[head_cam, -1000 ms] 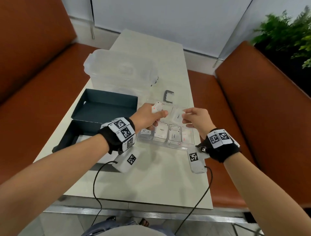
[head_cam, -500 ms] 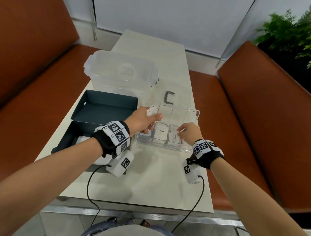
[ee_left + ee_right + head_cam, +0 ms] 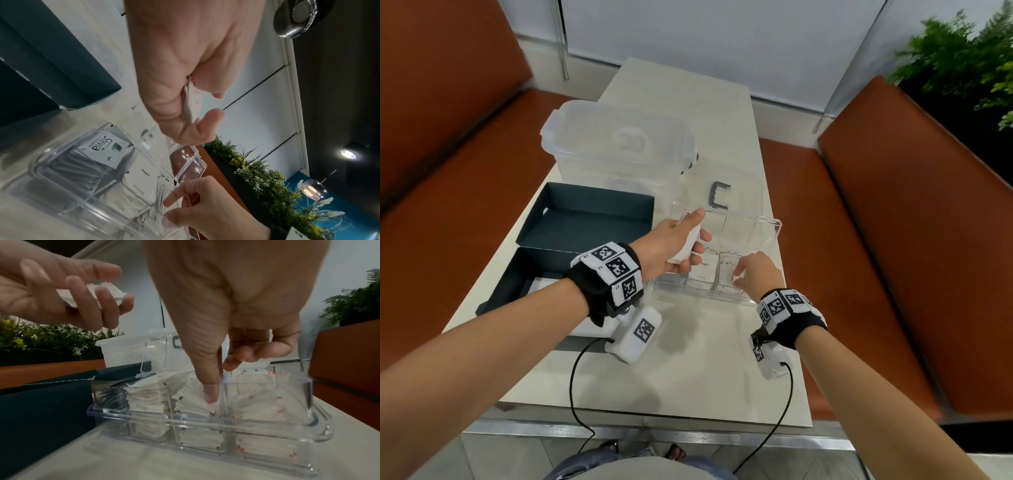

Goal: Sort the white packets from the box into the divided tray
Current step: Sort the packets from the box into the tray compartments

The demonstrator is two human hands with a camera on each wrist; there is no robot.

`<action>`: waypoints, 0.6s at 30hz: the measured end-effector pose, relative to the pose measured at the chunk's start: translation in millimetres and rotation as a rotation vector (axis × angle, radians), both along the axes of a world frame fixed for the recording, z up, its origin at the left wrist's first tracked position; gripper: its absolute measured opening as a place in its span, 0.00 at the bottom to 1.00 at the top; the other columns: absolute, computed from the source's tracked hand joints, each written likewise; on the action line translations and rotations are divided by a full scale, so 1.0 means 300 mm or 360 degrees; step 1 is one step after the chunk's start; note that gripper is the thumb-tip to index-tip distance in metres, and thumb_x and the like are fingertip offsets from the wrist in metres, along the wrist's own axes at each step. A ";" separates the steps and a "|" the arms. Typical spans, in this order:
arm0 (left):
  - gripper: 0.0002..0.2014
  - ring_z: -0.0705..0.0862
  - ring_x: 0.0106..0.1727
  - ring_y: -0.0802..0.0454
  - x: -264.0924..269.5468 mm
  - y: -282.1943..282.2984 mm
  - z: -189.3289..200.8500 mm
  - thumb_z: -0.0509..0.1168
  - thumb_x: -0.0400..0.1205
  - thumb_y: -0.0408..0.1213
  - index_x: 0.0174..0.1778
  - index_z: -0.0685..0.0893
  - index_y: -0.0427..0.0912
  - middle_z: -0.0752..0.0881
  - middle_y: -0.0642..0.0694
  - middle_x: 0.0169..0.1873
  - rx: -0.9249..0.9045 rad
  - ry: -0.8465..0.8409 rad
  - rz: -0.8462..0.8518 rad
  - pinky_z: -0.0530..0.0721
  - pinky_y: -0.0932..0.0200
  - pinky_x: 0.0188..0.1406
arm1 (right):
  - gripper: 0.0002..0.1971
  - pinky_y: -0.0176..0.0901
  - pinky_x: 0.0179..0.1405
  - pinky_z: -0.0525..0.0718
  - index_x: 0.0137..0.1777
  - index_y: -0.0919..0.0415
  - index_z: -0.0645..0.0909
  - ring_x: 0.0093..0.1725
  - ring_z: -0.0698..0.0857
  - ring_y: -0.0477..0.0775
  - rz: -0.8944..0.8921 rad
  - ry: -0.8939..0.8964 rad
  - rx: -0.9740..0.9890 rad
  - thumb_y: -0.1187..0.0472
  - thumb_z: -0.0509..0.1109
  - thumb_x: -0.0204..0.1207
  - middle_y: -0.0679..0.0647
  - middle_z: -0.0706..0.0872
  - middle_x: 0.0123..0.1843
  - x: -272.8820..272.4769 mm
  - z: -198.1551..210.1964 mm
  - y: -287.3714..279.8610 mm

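Note:
The clear divided tray (image 3: 774, 226) (image 3: 205, 423) (image 3: 61, 162) stands mid-table, its near compartments stacked with white packets. My left hand (image 3: 698, 234) (image 3: 185, 125) (image 3: 98, 293) hovers over the tray's left end and grips several white packets with red marks (image 3: 686, 247) (image 3: 188, 105) (image 3: 108, 288). My right hand (image 3: 738, 274) (image 3: 218, 382) reaches into the third compartment. Its thumb is pushed down against the stack and, with the forefinger, pinches a white packet (image 3: 195, 402). The dark box (image 3: 527, 274) lies open at the left with white packets inside.
The box's dark lid (image 3: 585, 219) lies behind its base. A clear lidded tub (image 3: 619, 144) stands at the back, and a grey C-shaped clip (image 3: 719, 196) lies beside it. Orange benches (image 3: 893, 240) flank the narrow table. Bare tabletop (image 3: 688, 359) lies in front of the tray.
My right hand has come down from beside the left hand into the tray's third near compartment with a packet. The left hand has kept its packets and sunk slightly over the tray.

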State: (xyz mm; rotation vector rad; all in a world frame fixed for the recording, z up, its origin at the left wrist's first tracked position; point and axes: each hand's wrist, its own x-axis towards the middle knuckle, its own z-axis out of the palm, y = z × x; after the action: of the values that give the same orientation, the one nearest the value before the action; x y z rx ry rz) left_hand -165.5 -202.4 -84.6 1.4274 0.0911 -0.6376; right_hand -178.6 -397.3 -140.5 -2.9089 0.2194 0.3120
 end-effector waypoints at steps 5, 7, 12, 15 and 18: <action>0.28 0.79 0.27 0.52 -0.004 -0.016 -0.001 0.59 0.82 0.63 0.53 0.83 0.37 0.80 0.45 0.32 -0.0001 0.0024 0.0013 0.75 0.64 0.20 | 0.10 0.56 0.60 0.80 0.53 0.57 0.83 0.56 0.81 0.60 -0.0007 -0.0036 0.0100 0.62 0.75 0.73 0.57 0.79 0.59 0.010 0.006 -0.005; 0.28 0.79 0.28 0.52 -0.006 -0.020 -0.005 0.59 0.82 0.63 0.53 0.83 0.37 0.80 0.45 0.32 -0.0011 0.0039 0.0009 0.75 0.64 0.21 | 0.11 0.55 0.58 0.80 0.55 0.54 0.83 0.55 0.81 0.59 0.0060 -0.0104 0.0118 0.60 0.75 0.73 0.55 0.79 0.55 0.011 0.005 -0.004; 0.29 0.79 0.27 0.52 -0.014 -0.024 -0.012 0.59 0.82 0.64 0.54 0.83 0.37 0.80 0.45 0.33 -0.0001 0.0038 -0.0003 0.75 0.64 0.20 | 0.11 0.52 0.58 0.77 0.56 0.50 0.86 0.56 0.82 0.55 0.0233 -0.0118 -0.0007 0.59 0.74 0.74 0.49 0.84 0.52 0.010 -0.008 0.019; 0.29 0.79 0.27 0.53 -0.016 -0.019 -0.015 0.59 0.82 0.64 0.54 0.83 0.37 0.81 0.45 0.32 0.0003 0.0035 0.0004 0.75 0.64 0.21 | 0.11 0.53 0.63 0.75 0.57 0.50 0.85 0.59 0.82 0.55 0.0211 -0.0042 -0.0031 0.59 0.72 0.76 0.48 0.87 0.54 0.008 -0.014 0.022; 0.30 0.80 0.28 0.53 -0.020 -0.010 -0.019 0.58 0.82 0.64 0.57 0.83 0.36 0.81 0.46 0.32 -0.0002 0.0032 0.0000 0.76 0.65 0.21 | 0.11 0.55 0.64 0.75 0.57 0.50 0.85 0.60 0.82 0.56 0.0190 -0.0018 -0.0014 0.59 0.72 0.76 0.50 0.87 0.54 0.010 -0.013 0.019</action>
State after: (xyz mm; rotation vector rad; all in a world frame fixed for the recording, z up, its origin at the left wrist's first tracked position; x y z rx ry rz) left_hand -171.4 -205.5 -90.3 1.4201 0.1065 -0.6523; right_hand -175.7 -391.5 -144.4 -2.9377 0.0450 0.3140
